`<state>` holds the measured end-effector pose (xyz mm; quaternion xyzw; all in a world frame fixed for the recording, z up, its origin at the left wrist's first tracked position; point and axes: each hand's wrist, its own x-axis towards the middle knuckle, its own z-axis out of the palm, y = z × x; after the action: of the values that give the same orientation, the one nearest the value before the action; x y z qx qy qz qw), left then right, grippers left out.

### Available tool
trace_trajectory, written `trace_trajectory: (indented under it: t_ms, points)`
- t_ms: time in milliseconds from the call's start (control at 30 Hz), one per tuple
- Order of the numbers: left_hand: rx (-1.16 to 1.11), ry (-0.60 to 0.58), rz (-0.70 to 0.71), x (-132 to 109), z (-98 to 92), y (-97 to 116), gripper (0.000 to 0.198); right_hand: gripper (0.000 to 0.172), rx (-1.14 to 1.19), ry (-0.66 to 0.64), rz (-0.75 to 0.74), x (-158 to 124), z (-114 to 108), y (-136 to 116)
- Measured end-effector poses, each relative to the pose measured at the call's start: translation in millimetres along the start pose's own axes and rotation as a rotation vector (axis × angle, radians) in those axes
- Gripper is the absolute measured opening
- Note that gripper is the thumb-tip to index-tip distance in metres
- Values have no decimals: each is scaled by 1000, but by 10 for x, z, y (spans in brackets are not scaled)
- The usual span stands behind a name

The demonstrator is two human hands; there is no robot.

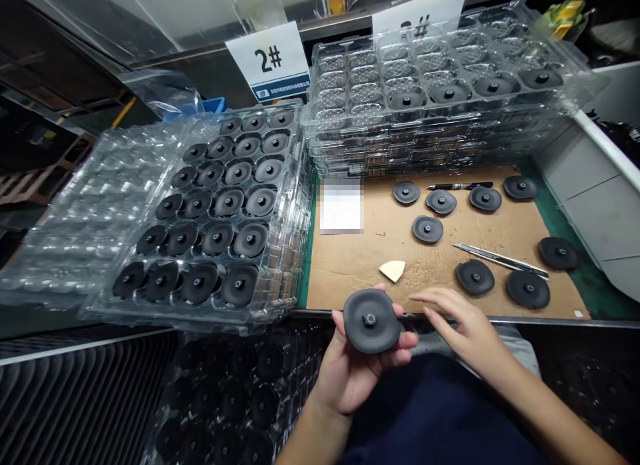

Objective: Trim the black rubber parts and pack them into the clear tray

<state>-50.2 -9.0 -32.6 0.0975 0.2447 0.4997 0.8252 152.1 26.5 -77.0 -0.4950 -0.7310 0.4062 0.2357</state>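
My left hand point(350, 375) lies palm up and holds a black rubber diaphragm disc point(371, 321) with a small central stud, fingers curled under its rim. My right hand point(463, 317) is spread open just right of that disc, its fingertips near the cardboard sheet point(345, 281) and apparently holding nothing. Several similar black discs point(427, 229) lie loose on the cardboard. A cream triangular piece point(393, 270) lies close to my hands. A clear plastic tray point(295, 205) at left holds rows of black discs.
A utility knife point(501, 260) and a black pen point(460, 185) lie on the cardboard. Stacked clear trays point(400, 71) stand behind it, beside a "2#" sign point(267, 59). A green mat point(565, 211) edges the bench. More trays with dark discs point(225, 398) sit below the bench edge.
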Motion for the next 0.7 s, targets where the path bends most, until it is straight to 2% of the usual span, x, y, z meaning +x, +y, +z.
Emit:
trace_trajectory:
  t_ms: [33, 100, 167, 233, 367, 500, 567, 700]
  points:
    - [153, 4, 78, 12, -15, -13, 52, 23, 31, -11, 23, -52, 11, 5]
    - [634, -5, 343, 41, -55, -43, 56, 21, 69, -13, 60, -123, 47, 9]
    - [1123, -37, 614, 73, -87, -64, 84, 20, 65, 13, 75, -157, 76, -2]
    - [1388, -73, 747, 100, -93, -68, 102, 20, 61, 43, 82, -167, 72, -34]
    - [1461, -93, 769, 109, -34, -43, 110, 18, 175, 149, 123, -174, -56, -164]
    - [1422, -62, 698, 80, 18, -36, 109, 17, 375, 218, 162, -190, -262, -355]
    - [1375, -49, 636, 66, 29, -41, 106, 18, 452, 153, 173, -172, -355, -453]
    - [1238, -57, 440, 52, 64, -34, 99, 19, 572, -156, 207, -60, -485, -589]
